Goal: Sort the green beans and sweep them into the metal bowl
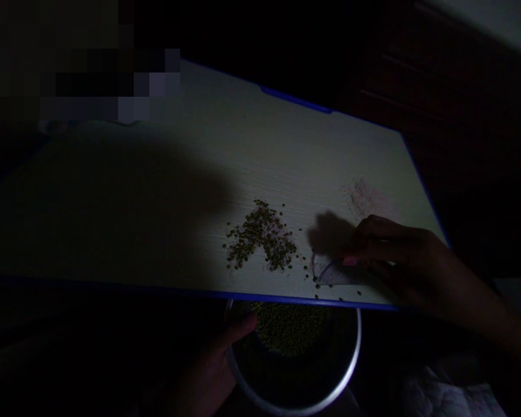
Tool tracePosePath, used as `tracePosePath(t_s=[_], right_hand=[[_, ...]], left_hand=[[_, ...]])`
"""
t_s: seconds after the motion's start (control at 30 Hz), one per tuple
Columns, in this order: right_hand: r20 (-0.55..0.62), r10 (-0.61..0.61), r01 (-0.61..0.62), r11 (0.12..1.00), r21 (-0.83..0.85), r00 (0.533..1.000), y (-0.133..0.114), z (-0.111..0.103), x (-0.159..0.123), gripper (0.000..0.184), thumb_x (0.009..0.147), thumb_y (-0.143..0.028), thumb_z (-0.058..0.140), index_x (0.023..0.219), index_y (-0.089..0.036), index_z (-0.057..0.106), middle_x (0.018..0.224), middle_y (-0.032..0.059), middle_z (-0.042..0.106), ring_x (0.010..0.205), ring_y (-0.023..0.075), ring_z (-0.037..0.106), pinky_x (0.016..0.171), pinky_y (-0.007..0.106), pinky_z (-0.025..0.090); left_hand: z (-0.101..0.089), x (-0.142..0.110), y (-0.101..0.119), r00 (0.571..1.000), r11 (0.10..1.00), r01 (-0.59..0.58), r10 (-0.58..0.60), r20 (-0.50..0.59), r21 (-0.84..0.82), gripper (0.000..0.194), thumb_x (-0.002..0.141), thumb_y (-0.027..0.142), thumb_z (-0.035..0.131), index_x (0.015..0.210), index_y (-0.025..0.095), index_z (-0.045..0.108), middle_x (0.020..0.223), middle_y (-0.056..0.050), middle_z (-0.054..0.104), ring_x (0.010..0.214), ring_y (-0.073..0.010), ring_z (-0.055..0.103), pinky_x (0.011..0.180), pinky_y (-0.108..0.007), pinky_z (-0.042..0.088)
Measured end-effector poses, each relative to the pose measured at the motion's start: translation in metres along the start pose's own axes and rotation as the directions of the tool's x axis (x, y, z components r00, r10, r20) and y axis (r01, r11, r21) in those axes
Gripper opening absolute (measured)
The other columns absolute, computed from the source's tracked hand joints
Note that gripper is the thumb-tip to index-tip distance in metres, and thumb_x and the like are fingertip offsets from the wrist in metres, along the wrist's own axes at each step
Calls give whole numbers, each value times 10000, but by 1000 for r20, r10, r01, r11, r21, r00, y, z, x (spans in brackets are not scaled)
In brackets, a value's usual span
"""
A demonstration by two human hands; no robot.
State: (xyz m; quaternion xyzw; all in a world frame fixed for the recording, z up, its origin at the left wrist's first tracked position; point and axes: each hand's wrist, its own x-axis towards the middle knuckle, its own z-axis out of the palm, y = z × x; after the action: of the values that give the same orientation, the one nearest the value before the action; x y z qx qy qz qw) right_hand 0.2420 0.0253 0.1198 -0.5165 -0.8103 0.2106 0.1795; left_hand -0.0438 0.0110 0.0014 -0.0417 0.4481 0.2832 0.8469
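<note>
Holding the bowl (358, 341) by its rim at lower centre, the left hand (217, 368) should have it snug under the table (286, 145) edge; the right hand (399, 249), right of centre, pinches a thin clear piece (336, 276), best held flat near the green beans (281, 253) mid-frame.

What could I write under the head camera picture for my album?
Left hand grips a metal-rimmed bowl beneath scattered green beans.

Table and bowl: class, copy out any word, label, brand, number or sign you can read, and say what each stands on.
None can be read.
Table: no text shows.
Bowl: none on the visible rim.
Thin piece in the right hand: none made out.
Dark surroundings: too dim to tell.
</note>
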Motion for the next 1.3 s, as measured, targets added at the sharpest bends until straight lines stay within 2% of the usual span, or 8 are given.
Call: tracePosePath(t_s=[0.23, 0.37, 0.6, 0.83, 0.97, 1.1, 1.2, 1.3], right_hand=[[-26, 8, -9, 1000, -19, 1000, 3, 0, 1, 196, 999, -175, 578, 1107, -245, 725, 997, 72, 706, 909, 190, 671, 729, 315, 542], [-5, 11, -11, 1000, -18, 1000, 1, 0, 3, 197, 1009, -193, 572, 1112, -248, 730, 991, 76, 704, 900, 194, 667, 730, 320, 539], [29, -37, 37, 999, 0, 999, -4, 1, 8, 208, 1008, -152, 548, 1084, -232, 725, 980, 62, 693, 902, 174, 643, 730, 293, 529], [-29, -6, 7, 1000, 11, 1000, 8, -4, -13, 179, 1012, -169, 573, 1123, -235, 698, 995, 50, 701, 896, 148, 665, 720, 268, 533], [-42, 125, -125, 992, -7, 991, 23, -7, -40, 168, 1028, -218, 566, 1111, -265, 704, 1011, 45, 692, 887, 146, 685, 702, 266, 534], [-40, 176, -176, 984, -1, 984, 19, -1, -43, 151, 1032, -246, 564, 1079, -254, 707, 974, 39, 695, 826, 138, 685, 667, 256, 519], [-44, 203, -202, 979, 29, 978, 10, 7, -30, 165, 1037, -254, 559, 1035, -228, 722, 938, 38, 688, 802, 133, 668, 659, 252, 501], [-49, 154, -152, 987, 56, 987, 3, 13, -16, 163, 1036, -237, 568, 1025, -211, 728, 912, 30, 672, 796, 121, 643, 668, 242, 484]], left_hand=[[3, 0, 2, 1000, 999, 15, -14, 5, -39, 220, 564, 157, 948, 705, 282, 833, 821, 3, 859, 973, -311, 801, 1088, -455, 513], [5, -1, 2, 998, 999, -26, 29, 63, -42, 170, 655, 174, 899, 665, 322, 814, 728, 56, 840, 970, -266, 804, 1078, -417, 520], [2, -4, 1, 990, 997, 45, -37, 136, -59, 145, 646, 236, 921, 748, 317, 855, 899, 8, 864, 952, -280, 806, 1027, -392, 553], [-8, 0, 0, 997, 999, -36, 34, 71, 25, 203, 556, 230, 968, 701, 303, 845, 827, 21, 859, 987, -288, 796, 1024, -384, 553], [-1, 2, 2, 985, 1000, -22, 20, 173, 11, 239, 688, 308, 891, 923, 281, 858, 1019, -40, 859, 1175, -353, 724, 1091, -459, 505], [25, 5, 10, 965, 999, -16, 23, 262, -32, 471, 810, 384, 764, 1269, 280, 748, 1164, -89, 825, 1283, -378, 654, 1109, -519, 482], [37, 6, 13, 968, 1000, -17, 23, 250, -26, 526, 815, 411, 753, 1326, 292, 711, 1189, -92, 817, 1283, -382, 653, 1091, -521, 497], [29, 2, 11, 976, 1000, -22, 26, 214, -21, 497, 813, 383, 761, 1301, 300, 726, 1170, -86, 824, 1276, -377, 659, 1080, -520, 508]])
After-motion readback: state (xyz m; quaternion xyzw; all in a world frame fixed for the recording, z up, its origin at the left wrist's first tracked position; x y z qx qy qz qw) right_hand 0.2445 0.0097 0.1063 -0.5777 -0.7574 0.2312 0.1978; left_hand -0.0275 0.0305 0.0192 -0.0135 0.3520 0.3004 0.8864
